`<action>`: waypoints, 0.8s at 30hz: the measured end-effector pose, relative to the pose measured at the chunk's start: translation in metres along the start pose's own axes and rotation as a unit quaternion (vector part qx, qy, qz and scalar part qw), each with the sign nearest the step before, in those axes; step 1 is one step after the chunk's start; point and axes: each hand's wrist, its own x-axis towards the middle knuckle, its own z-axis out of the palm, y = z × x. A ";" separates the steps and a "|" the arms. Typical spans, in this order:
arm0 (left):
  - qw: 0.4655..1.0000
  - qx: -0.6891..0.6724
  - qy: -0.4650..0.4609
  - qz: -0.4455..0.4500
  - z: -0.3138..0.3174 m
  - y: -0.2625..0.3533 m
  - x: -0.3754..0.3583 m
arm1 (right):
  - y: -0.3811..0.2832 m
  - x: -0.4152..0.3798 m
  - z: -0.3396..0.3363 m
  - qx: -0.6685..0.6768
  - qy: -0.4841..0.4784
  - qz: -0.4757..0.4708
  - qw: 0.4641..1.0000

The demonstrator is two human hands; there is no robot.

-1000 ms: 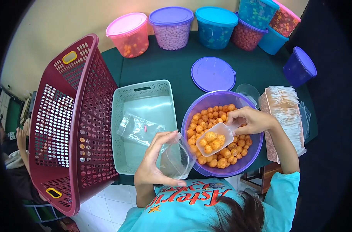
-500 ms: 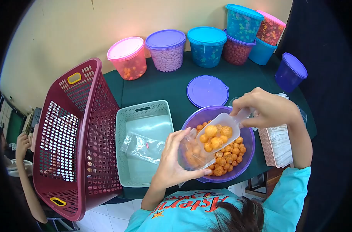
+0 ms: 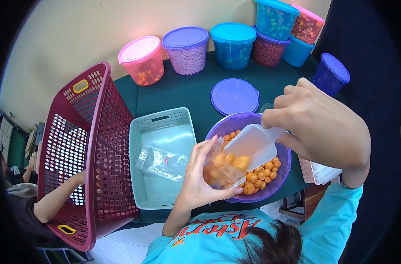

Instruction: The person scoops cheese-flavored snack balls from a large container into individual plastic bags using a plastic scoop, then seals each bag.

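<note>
- Over the round purple plastic tub [image 3: 285,176], the right hand [image 3: 319,123] grips a frosted plastic scoop [image 3: 255,141], orange balls [image 3: 241,163] half poured.
- The left hand [image 3: 196,185] clasps a clear plastic pouch [image 3: 217,175], perhaps part-filled.

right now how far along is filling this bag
Done, it seems: the purple tub is open and orange balls are in the clear bag. In hand: the left hand holds the bag as the right hand tips in the scoop. Seemingly left: balls at the scoop's lip, many more in the tub, and the flat packet in the pale green basket.
</note>
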 end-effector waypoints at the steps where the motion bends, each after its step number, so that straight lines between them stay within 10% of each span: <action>1: 1.000 -0.004 -0.004 0.001 0.001 0.000 0.001 | 0.002 0.000 0.005 0.007 0.021 -0.015 1.000; 8: 0.998 -0.056 0.021 -0.028 -0.004 -0.009 -0.001 | 0.008 -0.015 -0.002 -0.007 0.078 0.062 0.995; 13: 0.976 -0.201 0.074 -0.044 -0.027 -0.028 -0.016 | 0.007 -0.021 0.052 -0.111 -0.099 0.153 0.977; 24: 0.797 -0.595 0.086 0.063 -0.043 -0.080 -0.032 | 0.032 -0.018 0.136 -0.021 0.003 0.147 0.989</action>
